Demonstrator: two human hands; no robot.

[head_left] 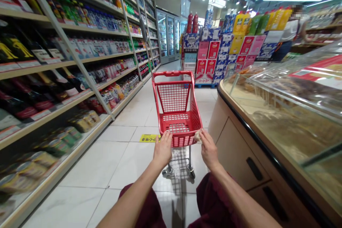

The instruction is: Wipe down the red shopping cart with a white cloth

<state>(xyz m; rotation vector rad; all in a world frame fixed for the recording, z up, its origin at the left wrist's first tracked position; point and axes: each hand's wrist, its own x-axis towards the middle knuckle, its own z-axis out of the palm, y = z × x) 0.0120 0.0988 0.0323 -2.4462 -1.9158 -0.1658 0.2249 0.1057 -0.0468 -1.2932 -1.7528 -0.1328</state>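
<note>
A red plastic shopping cart [179, 123] with grid walls stands in front of me, its basket tilted and its handle at the far end. My left hand [162, 148] holds the near rim at the left, fingers over the edge. At the near right corner, my right hand [209, 149] pinches a crumpled pale cloth [197, 136] against the rim. The cloth is partly covered by my fingers. No goods show inside the basket. Below it, metal legs end in small casters [190, 171].
Drink shelves [104, 57] line the left side. A wooden counter [237, 142] with clear covers runs along the right. Stacked boxes [204, 58] and bottles stand ahead, with a person [290, 30] behind them. A yellow floor sticker [148, 138] lies left of the cart.
</note>
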